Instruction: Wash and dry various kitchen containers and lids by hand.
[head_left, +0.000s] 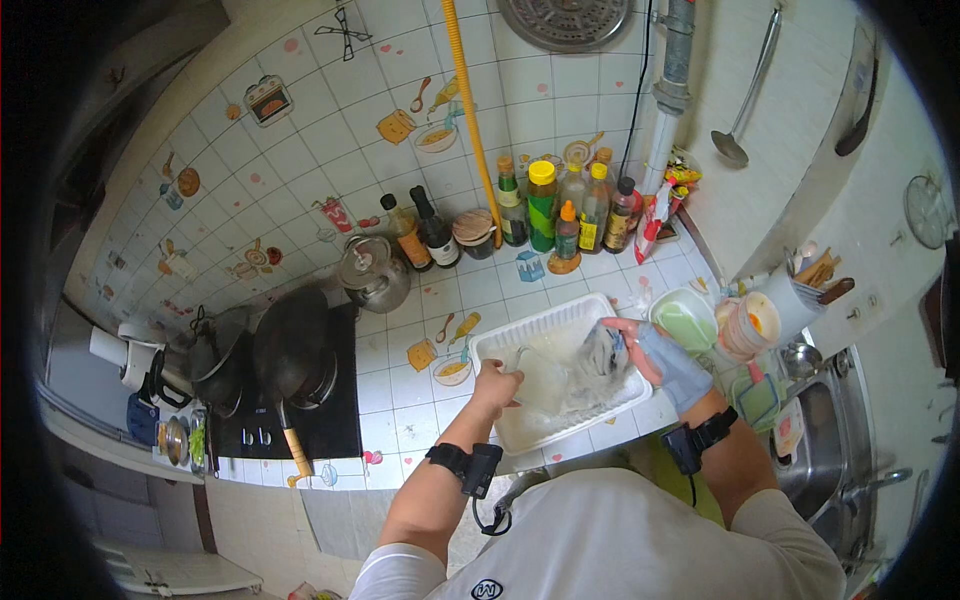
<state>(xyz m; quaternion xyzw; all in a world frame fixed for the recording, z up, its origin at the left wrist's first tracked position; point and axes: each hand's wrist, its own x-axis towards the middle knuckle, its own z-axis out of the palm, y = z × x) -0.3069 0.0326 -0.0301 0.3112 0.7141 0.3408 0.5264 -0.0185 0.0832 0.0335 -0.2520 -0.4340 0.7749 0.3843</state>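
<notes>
A white ribbed plastic tray (525, 444) full of cloudy water sits on the tiled counter before me. My left hand (497, 388) is over its left side, fingers and thumb pinching the edge of a clear, see-through dish (546, 379) partly in the water. Its exact shape is hard to make out. A grey-blue covering wraps the palm and wrist of my right hand (651, 352), leaving the fingers bare. That hand grips a wet, crumpled grey cloth-like item (598, 354) at the tray's right end, where foam lies on the water.
Left stands a black gas stove (247, 442) with a wok (289, 345), its handle towards me. A steel pot (375, 274) and several sauce bottles (541, 206) line the wall. Right are a green-based container (684, 319), stacked bowls (750, 322) and a steel sink (814, 450).
</notes>
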